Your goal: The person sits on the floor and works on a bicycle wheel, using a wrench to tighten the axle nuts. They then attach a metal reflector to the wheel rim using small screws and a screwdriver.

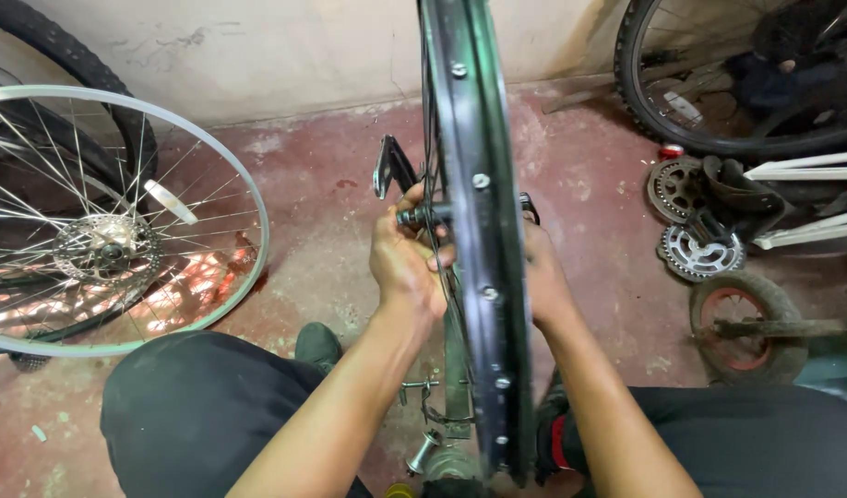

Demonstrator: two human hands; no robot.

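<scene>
A black bicycle wheel rim [474, 184] stands upright, edge-on, between my arms. My left hand [403, 263] is closed on the axle end [414, 217] at the hub, on the rim's left side. My right hand [543, 277] grips the hub on the rim's right side, partly hidden behind the rim. A black bracket [391, 166] stands just beyond my left hand. Spokes run past my fingers.
A silver spoked wheel with a disc rotor [105, 249] lies at the left. Tyred wheels [719, 138], chainrings [696, 254], a small rusty wheel [742, 323] and white frame tubes [802, 171] crowd the right. Metal parts [437, 443] sit between my knees on the red floor.
</scene>
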